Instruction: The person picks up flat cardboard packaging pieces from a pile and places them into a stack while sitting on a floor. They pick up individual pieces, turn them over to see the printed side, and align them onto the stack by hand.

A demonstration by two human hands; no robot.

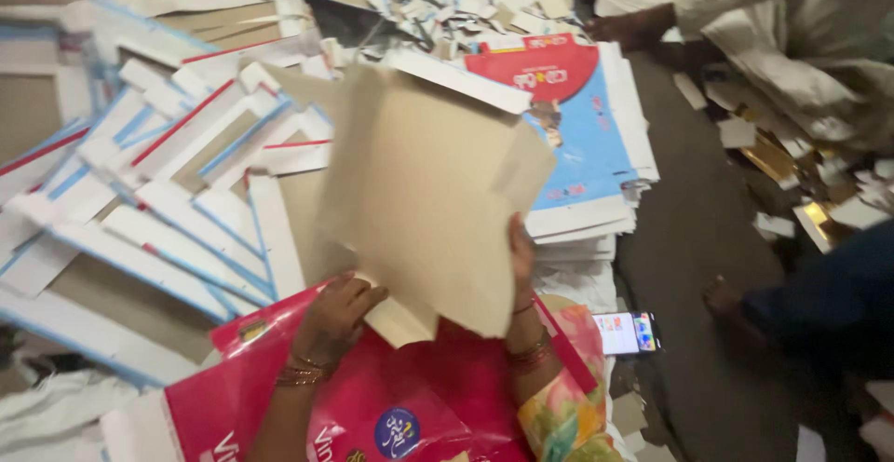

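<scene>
Since everything's motion-blurred, details are fuzzy: left hand (333, 318) pinches the bottom edge of a tan cardboard sheet (424, 192), right hand (521, 257) grips its right side, fingers mostly hidden behind. It's lifted over a red printed sheet (410, 397), covering the blue-edged cutouts (186, 201).

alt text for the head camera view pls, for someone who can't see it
Seen from above, a person's left hand and right hand lift a flat brown cardboard sheet over a red printed sheet. White die-cut box blanks lie piled at left, a phone on the floor at right.
</scene>
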